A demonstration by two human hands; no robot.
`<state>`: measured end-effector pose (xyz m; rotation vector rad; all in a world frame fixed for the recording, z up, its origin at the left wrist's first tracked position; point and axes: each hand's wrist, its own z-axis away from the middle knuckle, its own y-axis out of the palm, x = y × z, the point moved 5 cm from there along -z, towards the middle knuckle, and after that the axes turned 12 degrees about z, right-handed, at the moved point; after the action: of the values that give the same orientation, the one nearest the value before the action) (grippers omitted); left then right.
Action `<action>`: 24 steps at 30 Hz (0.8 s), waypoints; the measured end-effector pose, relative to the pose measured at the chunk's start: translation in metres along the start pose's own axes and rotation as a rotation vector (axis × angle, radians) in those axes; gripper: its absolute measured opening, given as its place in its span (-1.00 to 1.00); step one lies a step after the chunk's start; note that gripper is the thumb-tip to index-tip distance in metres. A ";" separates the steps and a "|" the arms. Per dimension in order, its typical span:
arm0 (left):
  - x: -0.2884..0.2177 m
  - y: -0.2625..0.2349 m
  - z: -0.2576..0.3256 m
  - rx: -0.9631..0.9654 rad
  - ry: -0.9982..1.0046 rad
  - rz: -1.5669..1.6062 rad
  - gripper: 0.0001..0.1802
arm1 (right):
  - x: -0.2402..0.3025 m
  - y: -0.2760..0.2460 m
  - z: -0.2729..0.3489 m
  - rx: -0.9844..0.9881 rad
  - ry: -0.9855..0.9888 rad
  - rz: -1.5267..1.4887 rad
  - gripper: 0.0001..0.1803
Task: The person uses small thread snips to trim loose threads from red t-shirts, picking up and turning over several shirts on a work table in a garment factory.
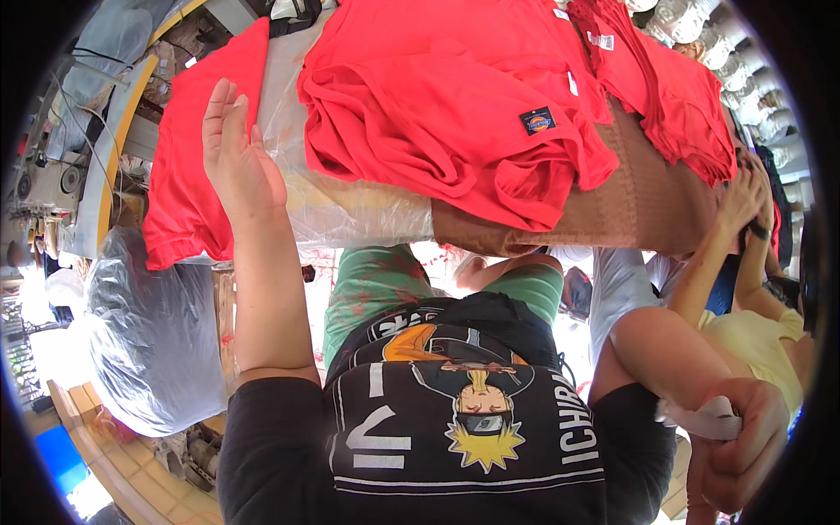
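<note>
right hand (746, 455) — rumpled red garment (420, 131)

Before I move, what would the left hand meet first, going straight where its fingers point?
Probably the leftmost red cloth, which shows behind and just beyond the left hand; how far off it lies is unclear.

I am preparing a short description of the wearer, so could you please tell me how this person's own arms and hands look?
The short sleeves are black and look plain; the forearms below are bare. The left hand and the right hand wear no gloves, and no watch or ring shows on the left.
</note>
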<state>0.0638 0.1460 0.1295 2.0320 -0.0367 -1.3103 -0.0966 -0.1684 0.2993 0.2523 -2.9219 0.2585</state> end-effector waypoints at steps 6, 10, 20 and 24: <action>-0.005 0.006 0.002 0.113 0.072 0.039 -0.69 | 0.012 -0.002 -0.010 0.115 -0.174 -0.152 -0.82; -0.009 0.013 0.005 0.173 0.105 0.055 -0.72 | 0.022 0.000 -0.012 0.108 -0.192 -0.099 -0.76; -0.006 0.017 0.009 0.218 0.079 0.059 -0.74 | 0.020 -0.004 -0.006 0.044 -0.192 -0.195 -0.77; -0.006 0.019 0.011 0.243 0.082 0.048 -0.74 | 0.017 -0.006 -0.004 0.013 -0.194 -0.259 -0.58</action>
<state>0.0585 0.1282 0.1420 2.2719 -0.2148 -1.2415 -0.1112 -0.1759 0.3081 0.6882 -3.0314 0.2231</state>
